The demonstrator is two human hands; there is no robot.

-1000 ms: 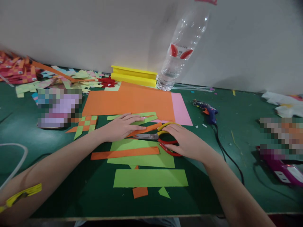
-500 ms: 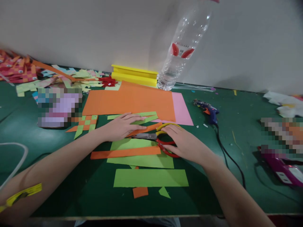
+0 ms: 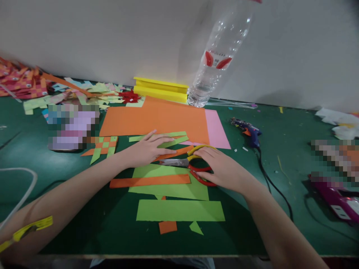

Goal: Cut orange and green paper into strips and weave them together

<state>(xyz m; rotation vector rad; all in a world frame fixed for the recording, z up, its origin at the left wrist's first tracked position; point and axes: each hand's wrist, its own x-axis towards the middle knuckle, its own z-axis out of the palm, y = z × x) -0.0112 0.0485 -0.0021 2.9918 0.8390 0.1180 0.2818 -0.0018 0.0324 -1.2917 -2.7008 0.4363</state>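
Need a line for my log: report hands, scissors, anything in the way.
Right hand holding scissors by the handles. Left hand over green strips. Possibly in the way: one orange strip, close beside the blades.

No words, brands or numbers legible. Far, right of centre: tall clear plastic bottle, leaning; its white label bears two red leaf-like shapes, small dark characters between them, too blurred to read.

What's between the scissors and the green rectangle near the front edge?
Head view: a green sheet with an orange strip lying across it, plus small green and orange bits.
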